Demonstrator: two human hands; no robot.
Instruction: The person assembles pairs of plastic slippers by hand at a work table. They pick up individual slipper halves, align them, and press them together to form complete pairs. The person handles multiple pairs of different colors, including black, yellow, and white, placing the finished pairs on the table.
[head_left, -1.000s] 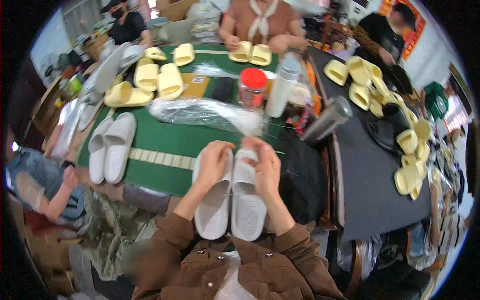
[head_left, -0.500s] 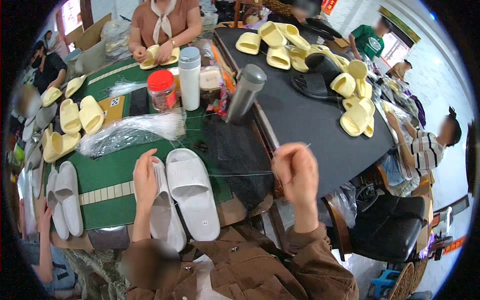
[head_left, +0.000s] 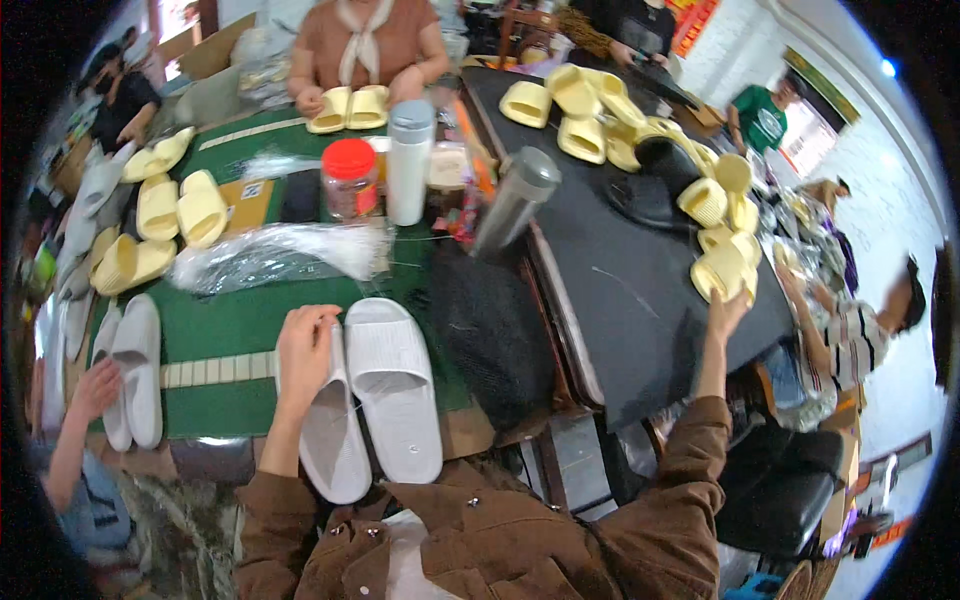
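Left hand (head_left: 305, 350) curled over grey slipper (head_left: 335, 448), right hand (head_left: 730, 313) at yellow slippers (head_left: 720, 270), both grips unclear

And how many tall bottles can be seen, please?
2. The white bottle is just right of the red-lidded jar; the silver bottle is farther right. Others may be hidden in the background clutter.

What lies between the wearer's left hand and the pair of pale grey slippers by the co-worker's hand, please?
In the head view, a pale segmented strip runs across the green mat between the left hand and those pale grey slippers.
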